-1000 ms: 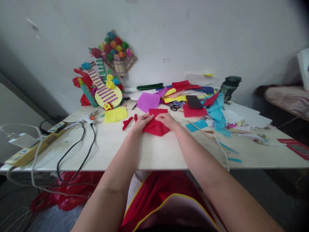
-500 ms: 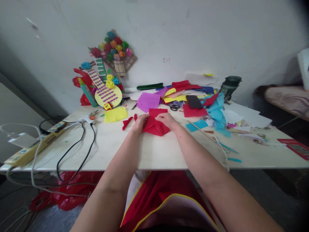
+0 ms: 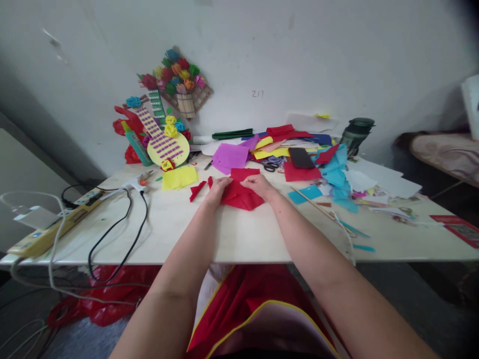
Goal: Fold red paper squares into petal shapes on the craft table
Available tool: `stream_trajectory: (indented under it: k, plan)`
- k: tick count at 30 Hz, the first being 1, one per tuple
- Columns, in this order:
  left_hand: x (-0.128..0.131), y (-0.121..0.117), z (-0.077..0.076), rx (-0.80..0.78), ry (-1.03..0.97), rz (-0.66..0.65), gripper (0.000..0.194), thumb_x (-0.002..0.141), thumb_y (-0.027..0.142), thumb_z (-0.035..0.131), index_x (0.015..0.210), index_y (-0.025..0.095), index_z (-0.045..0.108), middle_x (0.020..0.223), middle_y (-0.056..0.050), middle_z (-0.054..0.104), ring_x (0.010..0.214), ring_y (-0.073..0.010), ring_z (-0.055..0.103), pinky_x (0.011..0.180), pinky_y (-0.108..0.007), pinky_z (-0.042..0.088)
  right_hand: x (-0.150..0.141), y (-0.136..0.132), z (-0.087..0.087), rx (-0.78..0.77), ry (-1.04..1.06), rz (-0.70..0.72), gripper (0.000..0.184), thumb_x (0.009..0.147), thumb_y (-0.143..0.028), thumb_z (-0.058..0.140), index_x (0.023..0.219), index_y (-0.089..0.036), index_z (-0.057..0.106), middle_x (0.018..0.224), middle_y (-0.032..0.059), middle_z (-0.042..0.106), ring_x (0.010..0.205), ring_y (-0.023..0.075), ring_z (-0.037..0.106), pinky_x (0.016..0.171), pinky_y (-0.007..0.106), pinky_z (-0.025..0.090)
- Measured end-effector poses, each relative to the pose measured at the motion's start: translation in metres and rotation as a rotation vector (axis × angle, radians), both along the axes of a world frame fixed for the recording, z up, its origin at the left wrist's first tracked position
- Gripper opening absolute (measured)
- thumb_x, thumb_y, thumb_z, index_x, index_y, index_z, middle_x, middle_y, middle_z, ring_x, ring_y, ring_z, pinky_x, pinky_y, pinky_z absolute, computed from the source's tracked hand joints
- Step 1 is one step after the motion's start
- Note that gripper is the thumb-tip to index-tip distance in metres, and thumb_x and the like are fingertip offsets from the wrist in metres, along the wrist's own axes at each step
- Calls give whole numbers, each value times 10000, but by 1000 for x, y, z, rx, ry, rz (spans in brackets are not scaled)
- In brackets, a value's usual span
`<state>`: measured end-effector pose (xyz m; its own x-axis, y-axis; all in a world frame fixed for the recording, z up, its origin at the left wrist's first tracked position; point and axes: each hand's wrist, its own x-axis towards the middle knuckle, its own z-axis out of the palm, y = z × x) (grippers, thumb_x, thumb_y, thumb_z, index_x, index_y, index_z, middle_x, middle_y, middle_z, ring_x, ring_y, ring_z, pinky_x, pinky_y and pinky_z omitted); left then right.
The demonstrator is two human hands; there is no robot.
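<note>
Little has changed: left hand (image 3: 219,190) and right hand (image 3: 261,187), fingers bent, touch the thin, creased red sheet (image 3: 243,200) (grip unclear), its shape seemingly unaltered.

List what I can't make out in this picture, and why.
All in the head view:
Left hand: the palm, hidden by the back of the hand.
Right hand: whether it pinches the red sheet; its own curled shape hides the contact.
Red card: its print, too small and blurred.
White object: its full shape, cut off by the right edge.
</note>
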<state>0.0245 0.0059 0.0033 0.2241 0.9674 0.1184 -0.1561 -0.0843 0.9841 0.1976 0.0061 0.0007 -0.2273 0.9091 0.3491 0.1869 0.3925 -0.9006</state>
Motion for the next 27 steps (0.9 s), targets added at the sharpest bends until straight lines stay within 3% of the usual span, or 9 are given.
stream_trajectory:
  k: [4,9,15,22,27]
  plan:
    - [0,-3,0,-11,87,-70,260,647,391,718,676,158,605,560,-16,586,590,-161,568,551,-263,416,-1,1,-3,-6,-20,10,304,668,-418,612,533,-161,522,526,-47,417,558,96,366,579,261,309]
    - [0,-5,2,-13,113,-95,301,614,402,746,706,160,593,583,-2,593,558,-132,544,527,-244,402,-1,-1,-2,-29,-9,52,272,666,-411,604,590,-152,568,571,-32,486,585,104,413,612,266,331]
    - [2,-7,7,57,119,72,338,622,417,728,625,177,490,523,50,495,474,-79,432,470,-213,327,-1,-4,5,-83,11,-31,282,632,-414,636,567,-150,561,550,-30,493,563,101,408,602,271,326]
    - [4,-8,9,139,321,192,339,597,461,734,639,159,584,553,31,530,526,-93,450,501,-219,345,-1,1,-1,-44,-4,-46,283,626,-417,653,552,-152,588,518,-37,496,556,102,431,607,264,349]
    - [3,-2,5,186,267,252,379,585,507,722,646,161,580,581,25,556,559,-104,476,535,-221,375,1,5,-3,-111,75,-70,276,607,-414,678,641,-143,634,595,-12,584,588,109,488,632,266,385]
